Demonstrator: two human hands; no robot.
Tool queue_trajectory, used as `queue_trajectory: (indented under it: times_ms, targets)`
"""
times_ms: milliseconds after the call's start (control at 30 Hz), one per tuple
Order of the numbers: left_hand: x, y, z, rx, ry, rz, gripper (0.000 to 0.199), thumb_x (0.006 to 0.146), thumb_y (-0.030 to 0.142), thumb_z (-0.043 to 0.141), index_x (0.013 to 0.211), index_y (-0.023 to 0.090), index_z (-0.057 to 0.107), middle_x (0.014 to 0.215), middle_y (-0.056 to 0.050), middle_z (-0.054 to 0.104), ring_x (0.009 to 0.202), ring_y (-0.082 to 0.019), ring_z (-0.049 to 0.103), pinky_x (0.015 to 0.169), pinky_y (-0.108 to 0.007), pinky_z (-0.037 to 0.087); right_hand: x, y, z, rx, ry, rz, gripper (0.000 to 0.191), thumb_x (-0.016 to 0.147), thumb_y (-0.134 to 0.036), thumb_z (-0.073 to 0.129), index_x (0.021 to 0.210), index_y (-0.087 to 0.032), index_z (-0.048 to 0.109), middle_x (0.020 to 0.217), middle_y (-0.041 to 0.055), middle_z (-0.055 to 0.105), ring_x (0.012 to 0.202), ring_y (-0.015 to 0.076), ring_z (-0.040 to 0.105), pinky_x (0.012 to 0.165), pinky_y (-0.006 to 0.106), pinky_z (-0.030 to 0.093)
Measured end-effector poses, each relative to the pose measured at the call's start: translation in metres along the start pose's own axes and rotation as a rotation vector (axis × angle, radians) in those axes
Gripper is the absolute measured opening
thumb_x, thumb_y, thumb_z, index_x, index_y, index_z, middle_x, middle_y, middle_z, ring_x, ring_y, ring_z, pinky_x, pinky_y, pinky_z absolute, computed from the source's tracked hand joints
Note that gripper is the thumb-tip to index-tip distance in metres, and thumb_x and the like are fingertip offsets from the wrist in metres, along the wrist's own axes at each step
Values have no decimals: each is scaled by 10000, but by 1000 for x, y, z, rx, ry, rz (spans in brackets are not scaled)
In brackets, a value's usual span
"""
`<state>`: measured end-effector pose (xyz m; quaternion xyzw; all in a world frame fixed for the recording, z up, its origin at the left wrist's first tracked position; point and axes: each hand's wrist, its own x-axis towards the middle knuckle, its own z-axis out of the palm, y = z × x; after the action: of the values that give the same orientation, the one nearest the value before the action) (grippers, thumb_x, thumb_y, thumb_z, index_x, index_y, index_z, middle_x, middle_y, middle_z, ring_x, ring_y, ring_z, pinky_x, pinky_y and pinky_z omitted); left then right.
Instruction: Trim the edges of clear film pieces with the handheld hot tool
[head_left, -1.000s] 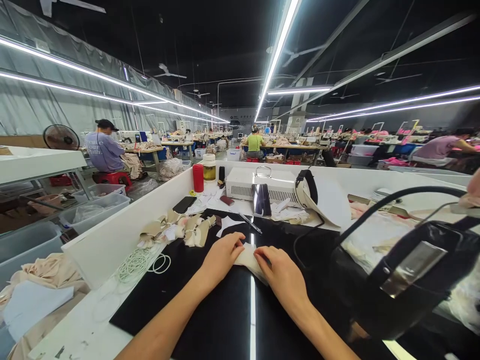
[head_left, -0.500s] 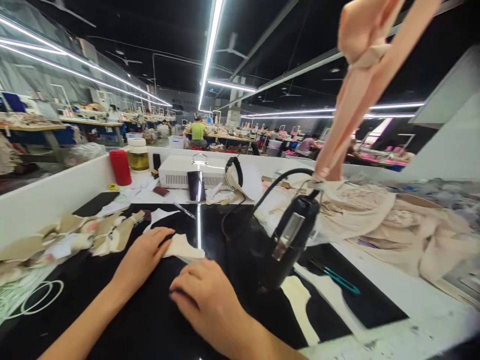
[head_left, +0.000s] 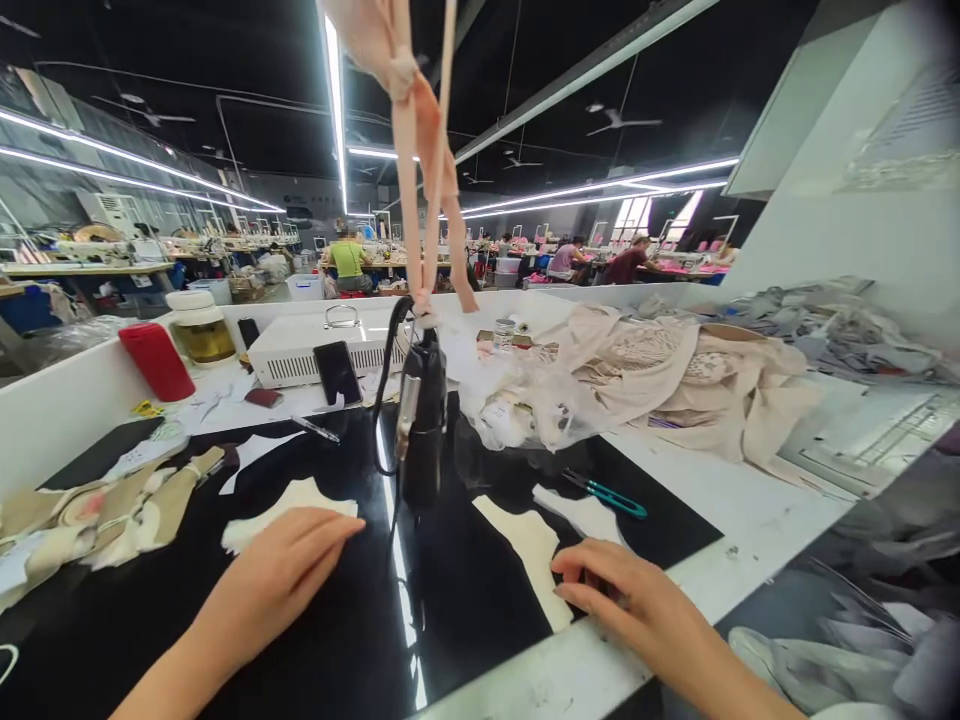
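Note:
My left hand [head_left: 289, 565] rests over the lower edge of a cream cut fabric piece [head_left: 289, 502] on the black table surface, fingers stretched out. At the right, my right hand [head_left: 637, 600] is beside another cream cut piece [head_left: 525, 545], its thumb and fingers apart and curved, with nothing visible between them. A white cut piece [head_left: 581, 512] lies just beyond those fingers. Between my hands, a black device with a metal lever [head_left: 424, 430] hangs from knotted pink fabric strips [head_left: 416, 180]. Teal thread snips [head_left: 611, 495] lie past the white piece.
Tan fabric pieces [head_left: 112, 510] are heaped at the left. Along the back stand a red cone [head_left: 156, 362], a jar of yellowish liquid [head_left: 201, 330], a white vented box [head_left: 289, 350] and a phone [head_left: 337, 373]. Beige garments [head_left: 720, 380] and a clear plastic bag [head_left: 525, 405] are at the right.
The view has swung right. My right hand has moved away from the left hand to the right-hand cream piece. The hanging device now appears between my hands.

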<state>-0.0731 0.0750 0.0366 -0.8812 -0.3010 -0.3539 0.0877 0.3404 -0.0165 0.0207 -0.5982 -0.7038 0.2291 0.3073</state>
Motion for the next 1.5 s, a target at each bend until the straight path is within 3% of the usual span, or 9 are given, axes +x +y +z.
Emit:
queue_trajectory:
  times_ms: [133, 233, 400, 567, 733, 967, 1100, 1267, 1500]
  targets:
    - [18, 56, 17, -114, -139, 192, 326, 1121, 122, 414, 1202, 228, 710, 954, -18, 804, 766, -160, 746, 743, -279, 569, 1, 6, 9, 0, -26, 3, 65, 974, -383, 749, 957, -328, 777, 941, -5, 749, 890, 237, 703, 786, 331, 510]
    - [25, 92, 38, -186, -192, 244, 351, 1072, 49, 393, 1173, 211, 687, 855, -11, 775, 695, -166, 717, 688, -305, 507, 4, 5, 15, -26, -40, -42, 207, 1025, -409, 679, 861, -314, 762, 902, 0, 736, 886, 241, 698, 778, 341, 494]
    - [31, 124, 74, -112, -167, 263, 234, 926, 45, 567, 1043, 228, 656, 702, 40, 688, 535, -167, 624, 512, -338, 360, 6, 5, 16, -23, -20, -68, 297, 1063, -447, 618, 839, -303, 749, 864, 8, 731, 864, 242, 695, 771, 342, 504]
    - [38, 138, 97, -21, -203, 217, 291, 809, 17, 642, 1016, 222, 643, 696, 38, 668, 518, -175, 619, 474, -346, 347, 5, 5, 14, -43, -60, -31, 134, 977, -352, 743, 855, -299, 729, 896, -13, 747, 877, 236, 702, 771, 337, 497]
    - [37, 147, 109, 31, -261, 140, 212, 838, 65, 697, 962, 229, 647, 665, 27, 633, 498, -178, 612, 428, -348, 292, 4, 4, 15, -46, -30, -92, 268, 1075, -440, 618, 891, -316, 768, 908, 8, 757, 886, 246, 710, 771, 349, 517]
    - [30, 148, 111, 47, -315, 92, 323, 922, 227, 802, 1227, 203, 696, 791, 13, 732, 622, -206, 708, 513, -355, 450, 2, 8, 15, 39, -56, -46, 346, 1108, -468, 536, 907, -317, 774, 934, 17, 751, 911, 249, 707, 807, 365, 528]
    - [34, 151, 111, 96, -445, 91, 509, 989, 464, 796, 1403, 197, 668, 855, -10, 765, 680, -217, 736, 546, -339, 456, 2, 7, 14, 83, -91, -2, 341, 1088, -471, 551, 882, -310, 769, 940, 15, 742, 934, 247, 697, 842, 365, 515]
    - [42, 152, 112, 122, -590, 136, 516, 1039, 490, 731, 1460, 201, 656, 925, -45, 791, 718, -221, 750, 561, -329, 447, 11, 3, 5, 235, 14, 77, 280, 998, -474, 643, 838, -283, 770, 871, 18, 747, 810, 228, 668, 724, 334, 490]
    - [34, 148, 122, 121, -439, 152, 523, 1004, 532, 762, 1396, 197, 674, 857, -19, 767, 653, -196, 709, 499, -331, 368, 54, -5, -10, 470, 196, 175, 384, 924, -598, 721, 926, -215, 756, 652, 28, 778, 467, 155, 590, 539, 294, 497]
